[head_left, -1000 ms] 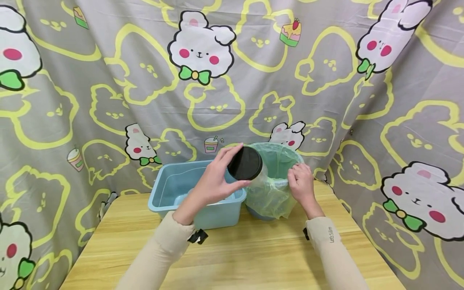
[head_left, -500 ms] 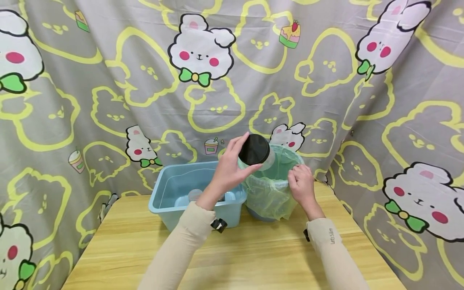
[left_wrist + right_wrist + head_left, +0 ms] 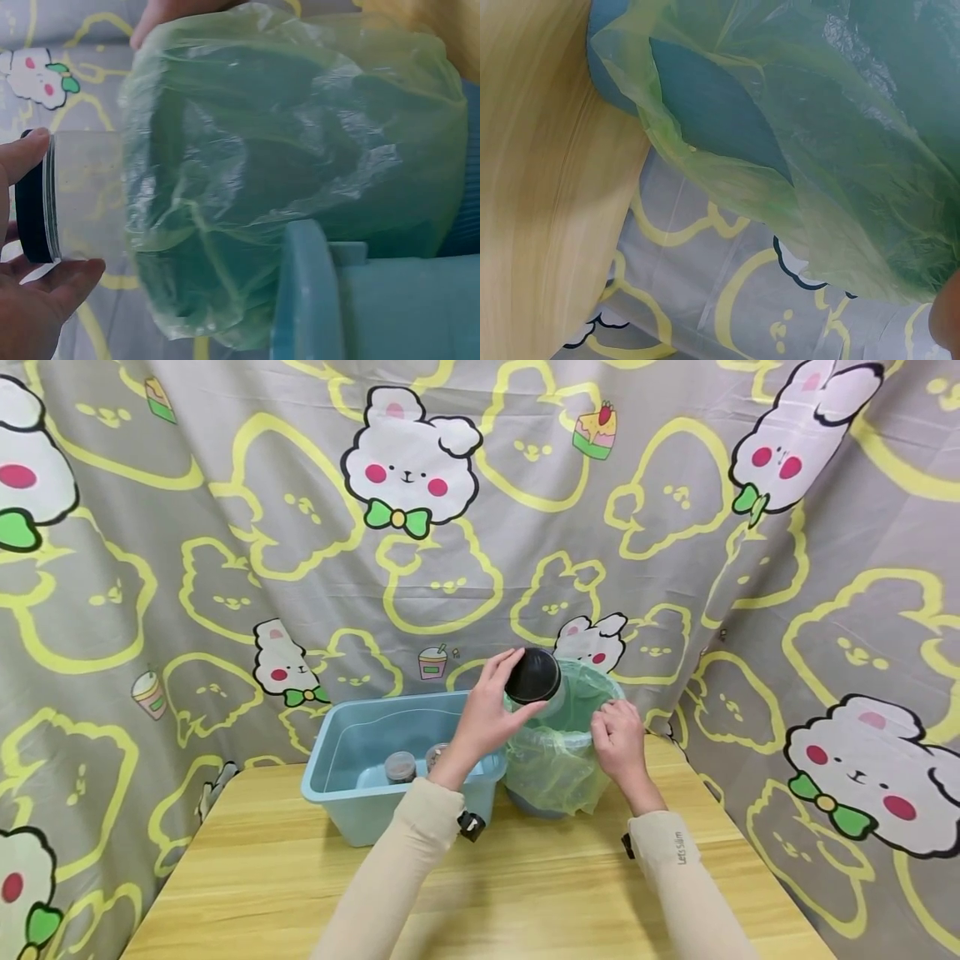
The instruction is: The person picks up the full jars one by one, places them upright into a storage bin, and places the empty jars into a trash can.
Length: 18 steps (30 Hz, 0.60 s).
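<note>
My left hand (image 3: 483,718) holds a clear jar with a black lid (image 3: 534,675), thumb on one side and fingers on the other. In the left wrist view the jar's clear body (image 3: 88,191) points into the mouth of a bin lined with a thin green plastic bag (image 3: 247,165), and its far end is hidden behind the bag's edge. My right hand (image 3: 621,739) grips the right side of the lined bin's rim, fingers curled over it. Through the bag the bin's blue wall (image 3: 712,105) shows in the right wrist view.
Left of the bin stands a light blue tub (image 3: 363,818) on the wooden table (image 3: 540,893). Inside the tub are small clear containers (image 3: 401,767), partly hidden by my left arm. A patterned curtain (image 3: 322,577) hangs behind and along the sides.
My left hand has moved right with the jar, from beside the tub to over the bin's mouth. The small containers in the tub have come into view. My right hand stays on the rim.
</note>
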Each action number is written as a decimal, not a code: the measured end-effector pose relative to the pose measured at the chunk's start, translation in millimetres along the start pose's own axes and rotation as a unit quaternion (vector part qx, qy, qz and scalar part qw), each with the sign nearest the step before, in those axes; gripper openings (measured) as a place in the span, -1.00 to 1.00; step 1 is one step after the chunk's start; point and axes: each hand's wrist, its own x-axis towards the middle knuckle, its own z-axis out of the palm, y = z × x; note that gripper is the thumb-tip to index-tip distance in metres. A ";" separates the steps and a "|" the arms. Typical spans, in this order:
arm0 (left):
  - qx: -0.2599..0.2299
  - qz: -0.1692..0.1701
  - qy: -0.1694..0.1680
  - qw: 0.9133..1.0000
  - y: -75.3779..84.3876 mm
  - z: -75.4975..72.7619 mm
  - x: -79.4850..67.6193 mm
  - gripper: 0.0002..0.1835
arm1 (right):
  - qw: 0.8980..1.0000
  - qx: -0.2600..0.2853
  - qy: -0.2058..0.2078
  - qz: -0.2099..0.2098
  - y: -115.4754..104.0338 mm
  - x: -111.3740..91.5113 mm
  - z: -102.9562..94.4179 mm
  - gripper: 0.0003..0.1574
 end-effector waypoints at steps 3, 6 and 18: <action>-0.001 -0.006 -0.009 1.000 -4.2 5.4 -2.0 -0.11 | 1.000 -0.001 0.000 -0.001 -1.1 0.2 0.0 -0.46; 0.006 -0.011 -0.021 1.000 -8.4 9.6 -4.2 -0.15 | 1.000 -0.002 0.000 -0.008 -2.3 0.9 -0.8 -0.45; 0.006 0.003 -0.040 0.999 -15.5 9.1 -9.4 -0.31 | 1.000 0.000 0.005 -0.014 -2.2 0.3 -1.0 -0.44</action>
